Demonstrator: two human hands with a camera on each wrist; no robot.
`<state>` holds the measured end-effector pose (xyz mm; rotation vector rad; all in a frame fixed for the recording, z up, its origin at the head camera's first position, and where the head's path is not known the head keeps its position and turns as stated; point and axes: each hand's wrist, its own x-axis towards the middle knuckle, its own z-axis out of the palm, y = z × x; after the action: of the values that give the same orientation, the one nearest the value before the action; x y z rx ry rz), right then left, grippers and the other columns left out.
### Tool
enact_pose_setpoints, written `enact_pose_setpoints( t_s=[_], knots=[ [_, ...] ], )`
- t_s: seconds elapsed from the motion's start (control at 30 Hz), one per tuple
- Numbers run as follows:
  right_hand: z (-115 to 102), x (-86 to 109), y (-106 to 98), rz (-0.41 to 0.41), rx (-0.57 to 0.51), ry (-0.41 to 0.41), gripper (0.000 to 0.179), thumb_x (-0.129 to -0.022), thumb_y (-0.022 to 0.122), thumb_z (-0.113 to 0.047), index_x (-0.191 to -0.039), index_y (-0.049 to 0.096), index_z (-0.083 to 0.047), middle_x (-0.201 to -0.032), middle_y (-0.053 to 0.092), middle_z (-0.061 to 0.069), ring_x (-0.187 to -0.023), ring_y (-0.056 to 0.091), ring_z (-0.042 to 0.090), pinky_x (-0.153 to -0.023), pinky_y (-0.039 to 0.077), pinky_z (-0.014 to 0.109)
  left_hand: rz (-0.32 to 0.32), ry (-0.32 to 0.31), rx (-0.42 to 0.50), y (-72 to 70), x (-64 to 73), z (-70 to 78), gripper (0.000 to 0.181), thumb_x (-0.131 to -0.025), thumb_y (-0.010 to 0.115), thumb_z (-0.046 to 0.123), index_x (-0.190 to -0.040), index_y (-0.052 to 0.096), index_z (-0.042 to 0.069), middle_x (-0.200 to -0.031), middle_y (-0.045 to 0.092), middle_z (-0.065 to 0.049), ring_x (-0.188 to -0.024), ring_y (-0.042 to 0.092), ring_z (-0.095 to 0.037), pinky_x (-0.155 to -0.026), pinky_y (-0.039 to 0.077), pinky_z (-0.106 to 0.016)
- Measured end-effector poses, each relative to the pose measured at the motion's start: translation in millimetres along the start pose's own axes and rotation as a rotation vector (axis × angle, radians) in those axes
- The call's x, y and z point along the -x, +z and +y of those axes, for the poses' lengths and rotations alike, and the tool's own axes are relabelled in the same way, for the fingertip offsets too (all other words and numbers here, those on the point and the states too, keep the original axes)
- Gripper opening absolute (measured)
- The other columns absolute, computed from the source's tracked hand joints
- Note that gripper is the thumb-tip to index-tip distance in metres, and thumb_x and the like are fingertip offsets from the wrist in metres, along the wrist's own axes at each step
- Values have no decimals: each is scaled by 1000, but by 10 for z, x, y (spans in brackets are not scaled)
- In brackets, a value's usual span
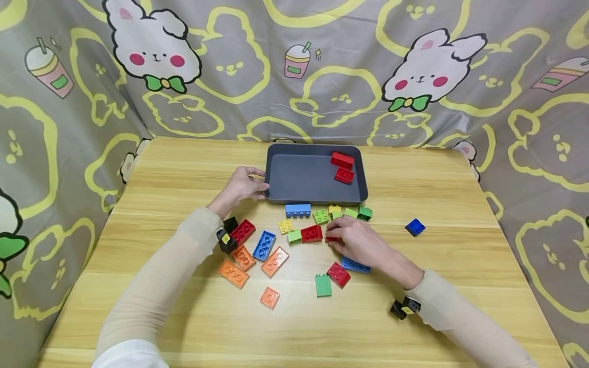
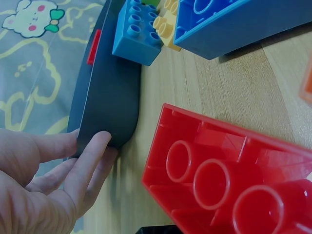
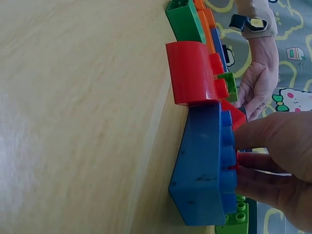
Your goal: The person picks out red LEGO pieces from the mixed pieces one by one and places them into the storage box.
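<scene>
My left hand (image 1: 244, 184) holds the left end of a dark grey tray (image 1: 299, 199), its thumb at the rim and fingers against the outer wall (image 2: 109, 102). Two red bricks (image 1: 342, 160) lie in the tray's right part. In front of the tray, my right hand (image 1: 356, 237) pinches a red brick (image 1: 332, 237), mostly hidden by the fingers. Just left of it sits another red brick (image 1: 312, 233). A blue brick (image 3: 200, 165) stands close below the right hand, beside a red brick with a rounded side (image 3: 192, 73).
Blue, yellow and green bricks line the tray's front, among them a long blue one (image 1: 298, 210). Several orange bricks (image 1: 233, 273) and a red one (image 1: 243, 232) lie near the left forearm. A green brick (image 1: 323, 285) is nearer the front; a dark blue brick (image 1: 415, 227) sits far right.
</scene>
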<state>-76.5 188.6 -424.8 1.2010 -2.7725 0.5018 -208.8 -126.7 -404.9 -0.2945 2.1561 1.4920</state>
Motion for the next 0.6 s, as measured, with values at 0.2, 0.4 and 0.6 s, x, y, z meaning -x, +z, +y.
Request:
enact_pose_setpoints(
  t_s=[0.2, 0.4, 0.6],
  knots=[
    [-2, 21, 9, 18, 12, -17, 16, -84, 89, -10, -100, 85, -9, -108, 79, 8, -97, 74, 21, -85, 70, 34, -5, 8, 3, 7, 13, 7, 54, -100, 69, -1, -151, 51, 0, -139, 65, -27, -116, 73, -41, -89, 70, -35],
    [-6, 45, -25, 29, -24, 11, 18, -84, 90, -10, -101, 84, -7, -108, 79, 10, -99, 74, 22, -86, 70, 36, -2, 5, -4, 10, 14, 0, 54, -100, 69, -1, -150, 52, 1, -139, 65, -27, -112, 75, -38, -89, 70, -36],
    [16, 31, -110, 46, -122, 61, 17, -85, 88, -9, -101, 84, -6, -109, 80, 9, -101, 75, 23, -88, 70, 38, 2, 2, -13, 2, 19, -7, 54, -100, 70, 0, -150, 52, 2, -140, 65, -26, -107, 76, -35, -88, 70, -36]
  ],
)
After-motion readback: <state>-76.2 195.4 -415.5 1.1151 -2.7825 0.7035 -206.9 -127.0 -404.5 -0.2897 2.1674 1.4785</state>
